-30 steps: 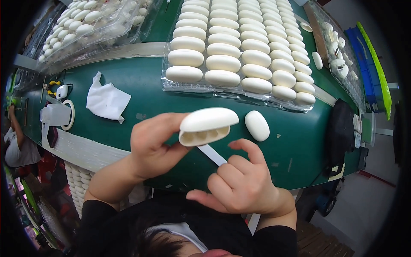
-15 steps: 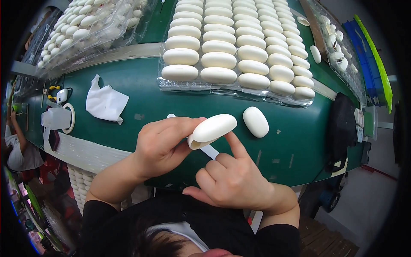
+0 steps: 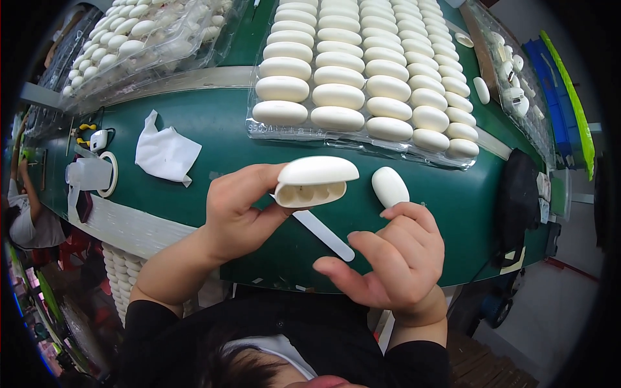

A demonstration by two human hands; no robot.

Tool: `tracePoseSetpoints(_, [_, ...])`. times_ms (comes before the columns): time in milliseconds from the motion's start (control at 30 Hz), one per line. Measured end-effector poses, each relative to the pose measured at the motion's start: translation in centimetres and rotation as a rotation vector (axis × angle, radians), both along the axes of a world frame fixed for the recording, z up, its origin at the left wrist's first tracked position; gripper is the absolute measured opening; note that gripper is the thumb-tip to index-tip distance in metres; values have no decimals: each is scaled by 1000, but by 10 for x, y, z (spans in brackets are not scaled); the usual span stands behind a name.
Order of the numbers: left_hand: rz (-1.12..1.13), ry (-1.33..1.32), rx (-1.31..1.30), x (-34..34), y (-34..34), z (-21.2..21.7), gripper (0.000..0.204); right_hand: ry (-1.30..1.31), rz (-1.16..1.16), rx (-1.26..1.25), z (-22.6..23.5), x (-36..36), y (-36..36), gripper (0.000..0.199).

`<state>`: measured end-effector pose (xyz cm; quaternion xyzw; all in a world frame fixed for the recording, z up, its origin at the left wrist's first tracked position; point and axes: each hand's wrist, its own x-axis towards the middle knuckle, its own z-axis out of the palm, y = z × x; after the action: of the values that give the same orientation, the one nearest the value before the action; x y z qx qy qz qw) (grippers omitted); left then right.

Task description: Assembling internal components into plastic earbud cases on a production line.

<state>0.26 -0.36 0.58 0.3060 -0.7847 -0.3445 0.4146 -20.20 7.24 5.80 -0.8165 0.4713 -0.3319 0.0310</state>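
Green table (image 3: 194,129) carries trays of white ovals; left hand (image 3: 236,207) grips a hollow white shell (image 3: 315,181) for inspection, right hand (image 3: 394,262) open, likely reaching next for the flat stick (image 3: 323,234).

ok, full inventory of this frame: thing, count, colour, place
oval shell: one, white, ribbed hollow underside showing, in left hand
loose oval piece: one, white, on green table
flat stick: one, white, on table under the hands
clear tray: one, rows of white ovals, top centre
second tray: one, white ovals, top left
tissue: one, white, crumpled, left
left hand: pinching shell
right hand: open, empty
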Motion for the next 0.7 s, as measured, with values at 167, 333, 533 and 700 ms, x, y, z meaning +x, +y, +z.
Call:
tracePoseSetpoints(167, [-78,422,808,-2,7,1,31,-292,-135,18,-8,-5,-14,34])
tracePoseSetpoints(333, [-86,299,632,1,9,0,29,-382,68,1,-19,-5,-19,37])
tracePoseSetpoints(533, [-80,180,372,0,7,2,29,-200,145,-28,-26,1,-26,42])
tracePoseSetpoints(700, [-82,125,373,-4,12,3,25,-203,133,-10,-24,3,-23,47])
